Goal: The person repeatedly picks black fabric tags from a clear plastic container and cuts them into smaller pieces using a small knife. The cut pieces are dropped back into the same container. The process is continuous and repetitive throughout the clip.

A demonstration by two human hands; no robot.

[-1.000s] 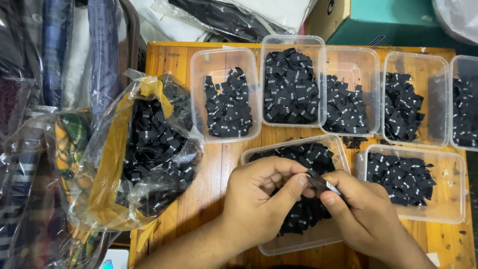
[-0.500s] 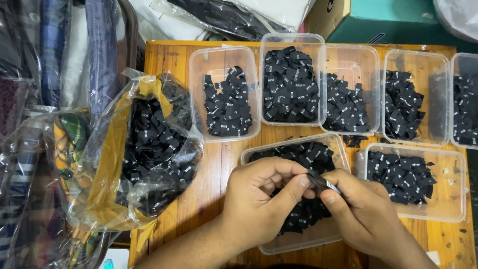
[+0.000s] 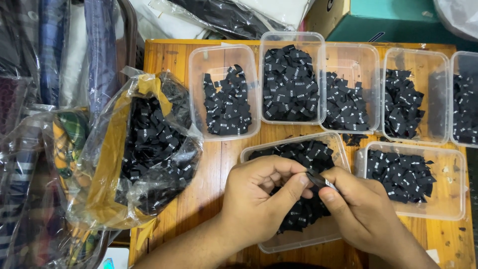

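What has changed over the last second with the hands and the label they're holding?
Almost nothing. Both hands, left hand and right hand, still pinch the same small black label over the near tub. The bag of labels has stayed put.

Held label (image 3: 321, 180): small black woven tag, pinched between the fingertips of both hands.
Tub labels (image 3: 291, 83): black heaps beyond the fingers.
Plastic bag (image 3: 144, 149): clear, left of fingers.
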